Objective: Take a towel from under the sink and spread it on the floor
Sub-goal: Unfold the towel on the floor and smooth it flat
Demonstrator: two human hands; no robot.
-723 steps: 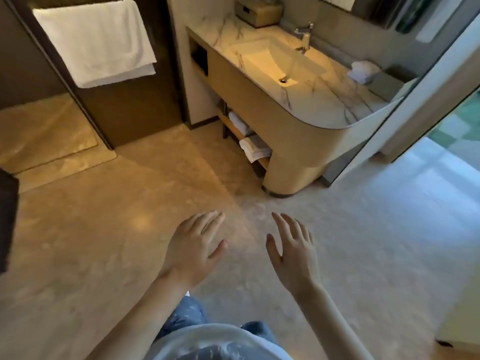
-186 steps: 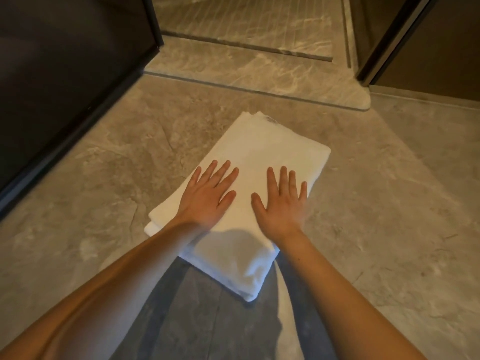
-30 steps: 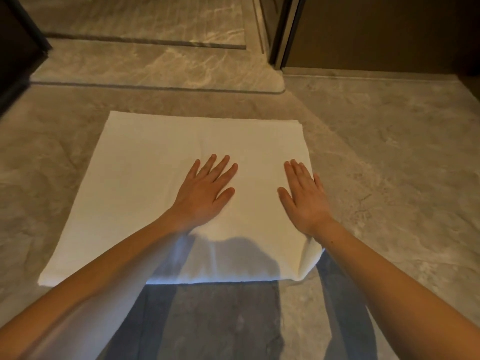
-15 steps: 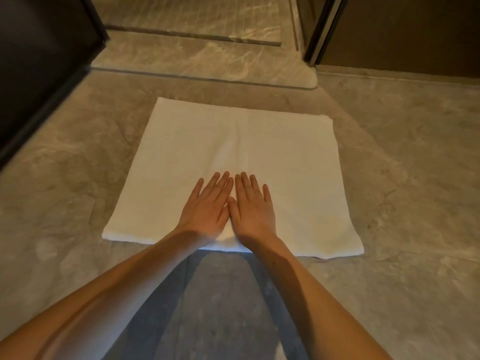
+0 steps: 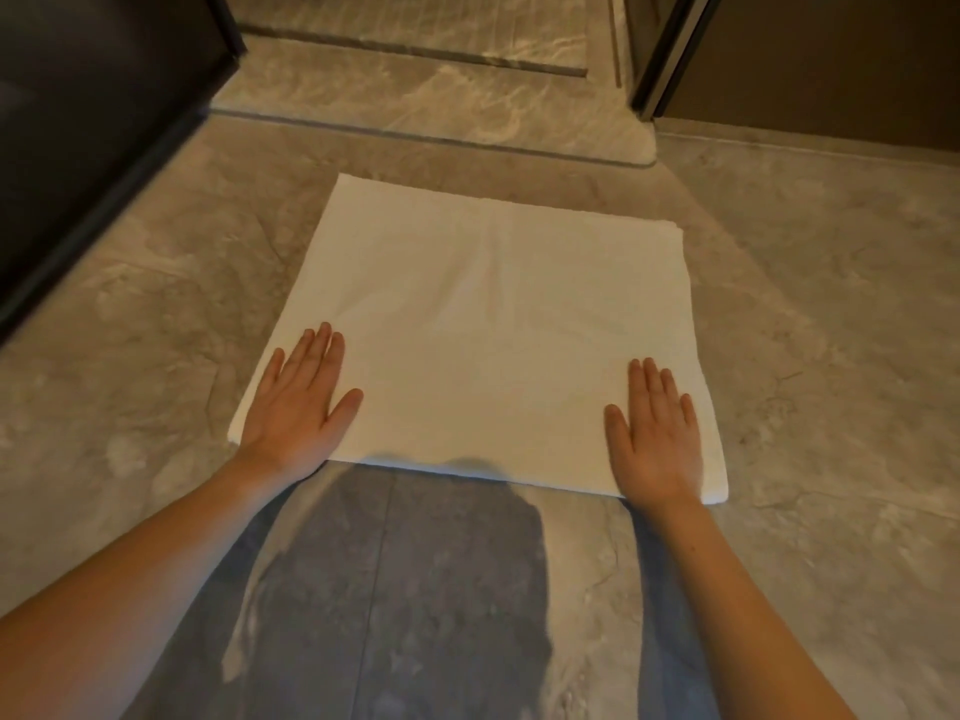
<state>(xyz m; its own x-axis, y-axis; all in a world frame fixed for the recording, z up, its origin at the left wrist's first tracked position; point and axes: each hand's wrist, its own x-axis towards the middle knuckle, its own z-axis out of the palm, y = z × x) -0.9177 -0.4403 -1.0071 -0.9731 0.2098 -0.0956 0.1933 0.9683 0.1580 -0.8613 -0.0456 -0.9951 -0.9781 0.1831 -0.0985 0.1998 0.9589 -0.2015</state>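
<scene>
A white towel lies spread flat on the grey marble floor, a rough rectangle with a faint crease running down its middle. My left hand rests palm down on the towel's near left corner, fingers extended. My right hand presses flat on the near right corner in the same way. Neither hand grips the cloth. The sink is out of view.
A dark panel runs along the left. A raised marble threshold crosses just beyond the towel. A dark door frame and brown wall stand at the back right. My shadow falls on the floor near me.
Half a second ago my hands lay together at the middle of the towel's near edge. They have slid apart to its two near corners.
</scene>
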